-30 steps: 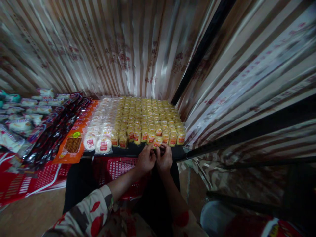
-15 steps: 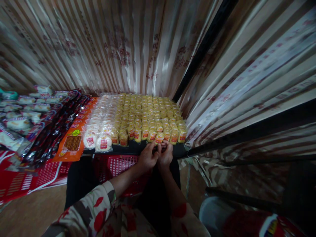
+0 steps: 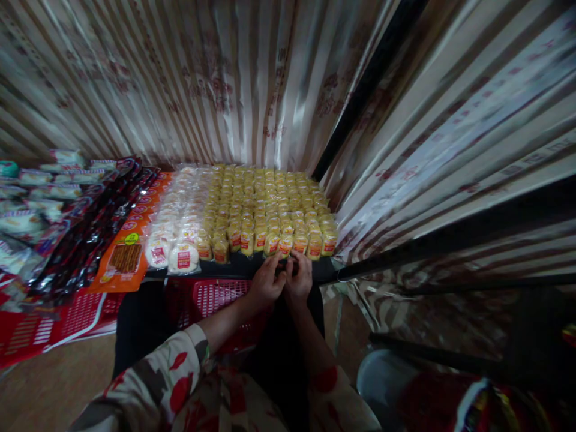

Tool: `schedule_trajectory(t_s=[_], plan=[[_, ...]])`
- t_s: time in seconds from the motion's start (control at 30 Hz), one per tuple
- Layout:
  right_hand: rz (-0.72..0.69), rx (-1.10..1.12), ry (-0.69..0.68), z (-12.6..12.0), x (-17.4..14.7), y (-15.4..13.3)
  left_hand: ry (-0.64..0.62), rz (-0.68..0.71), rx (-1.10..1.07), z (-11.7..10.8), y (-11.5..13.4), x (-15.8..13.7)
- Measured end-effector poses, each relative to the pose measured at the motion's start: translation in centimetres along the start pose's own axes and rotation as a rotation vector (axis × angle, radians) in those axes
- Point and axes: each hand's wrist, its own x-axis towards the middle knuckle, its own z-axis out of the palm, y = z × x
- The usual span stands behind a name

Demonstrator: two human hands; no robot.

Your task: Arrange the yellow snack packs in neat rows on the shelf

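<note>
Rows of small yellow wrapped cakes (image 3: 265, 204) with red labels stand packed on a dark shelf edge before me. My left hand (image 3: 267, 283) reaches up to the front row, its index fingertip at the lower edge of one wrapped cake (image 3: 285, 245). Beside it, my right hand (image 3: 298, 279) has its fingertips at the lower right of that same cake. Both hands have thumb and index finger apart, and the cake stands upright in the row above them. White round wrapped cakes (image 3: 183, 257) lie to the left of the yellow ones.
Orange snack packets (image 3: 123, 261), dark red packets (image 3: 85, 240) and white wrapped packs (image 3: 56, 191) lie on the left. A red basket (image 3: 218, 300) is below the shelf edge. Striped plastic sheeting (image 3: 252, 78) hangs behind. A black pole (image 3: 369, 90) slants at the right, above a bucket (image 3: 384, 378).
The yellow cake at my fingertips has gone back and up into line with the front row. My fingers have drawn slightly away from it. The whole view has shifted a little.
</note>
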Motion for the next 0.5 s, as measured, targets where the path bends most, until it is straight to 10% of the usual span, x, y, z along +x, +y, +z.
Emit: schedule_trajectory(t_s=[0.5], plan=[[-0.001,-0.067,0.021,-0.9,1.0,0.6,-0.084,0.020,0.162,0.4,1.3,1.2]])
